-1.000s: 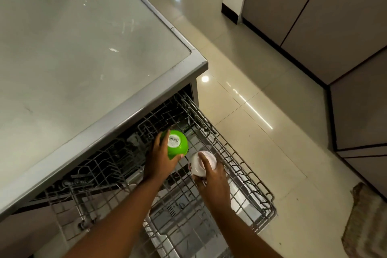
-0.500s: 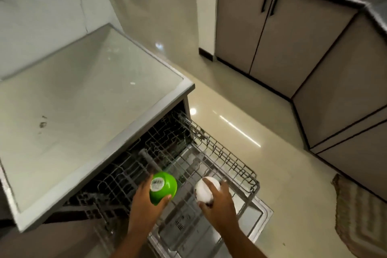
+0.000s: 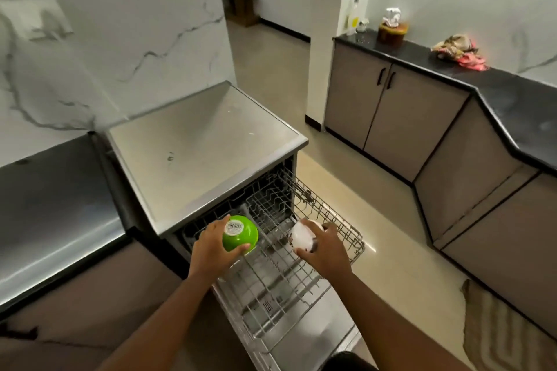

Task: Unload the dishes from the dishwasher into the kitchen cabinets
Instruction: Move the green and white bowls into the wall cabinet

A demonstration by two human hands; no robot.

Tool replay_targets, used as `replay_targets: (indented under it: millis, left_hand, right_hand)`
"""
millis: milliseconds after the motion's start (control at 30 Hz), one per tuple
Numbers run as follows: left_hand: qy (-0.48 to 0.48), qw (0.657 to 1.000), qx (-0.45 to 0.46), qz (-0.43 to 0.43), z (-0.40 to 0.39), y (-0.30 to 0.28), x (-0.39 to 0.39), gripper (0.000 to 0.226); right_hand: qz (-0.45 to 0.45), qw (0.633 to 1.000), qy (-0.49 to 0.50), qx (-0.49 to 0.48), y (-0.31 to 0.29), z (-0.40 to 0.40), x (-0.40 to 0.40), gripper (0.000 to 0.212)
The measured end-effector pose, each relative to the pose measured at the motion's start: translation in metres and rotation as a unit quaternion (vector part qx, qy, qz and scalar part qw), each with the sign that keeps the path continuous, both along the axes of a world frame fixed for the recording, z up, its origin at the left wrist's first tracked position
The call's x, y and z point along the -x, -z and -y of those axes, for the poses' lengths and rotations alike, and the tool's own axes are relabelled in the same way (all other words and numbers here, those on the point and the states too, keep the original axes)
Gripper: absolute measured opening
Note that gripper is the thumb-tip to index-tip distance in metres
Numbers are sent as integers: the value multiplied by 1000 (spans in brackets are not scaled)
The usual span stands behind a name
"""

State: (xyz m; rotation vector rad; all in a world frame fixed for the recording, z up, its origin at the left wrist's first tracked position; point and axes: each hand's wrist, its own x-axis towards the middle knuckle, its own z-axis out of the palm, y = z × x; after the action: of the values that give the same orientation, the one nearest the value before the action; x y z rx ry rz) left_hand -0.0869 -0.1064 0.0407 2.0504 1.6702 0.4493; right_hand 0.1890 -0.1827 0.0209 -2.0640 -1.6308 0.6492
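Observation:
My left hand (image 3: 215, 247) grips a green bowl (image 3: 241, 233) upside down, with a barcode sticker on its base. A small white bowl (image 3: 303, 235) sits in my right hand (image 3: 324, 245), also bottom up. Both are held just above the pulled-out wire rack (image 3: 337, 220) of the open dishwasher (image 3: 208, 141). The rack below them looks bare of dishes. Beige lower cabinets (image 3: 388, 111) with black handles stand across the floor at the right, doors closed.
The dishwasher door (image 3: 325, 331) lies open and low in front of me. A black countertop (image 3: 512, 93) at the right carries bottles, a jar and a crumpled cloth. A steel surface (image 3: 54, 208) is at the left, a striped mat (image 3: 509, 328) on the floor at the right, and a doorway behind.
My view has tilted up and back, revealing the walls, the counter and the cabinets. Both hands have lifted the bowls off the rack and hold them slightly further apart.

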Motion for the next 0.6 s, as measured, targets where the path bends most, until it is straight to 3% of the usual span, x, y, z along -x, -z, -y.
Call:
replay_targets:
  millis: [333, 600]
  left_hand:
    - [-176, 980, -87, 24, 95, -86, 74, 89]
    - [-278, 952, -126, -36, 176, -145, 131, 100]
  right_hand:
    - [-3, 990, -118, -78, -69, 10, 33, 78]
    - [-22, 962, -250, -104, -117, 28, 90, 78]
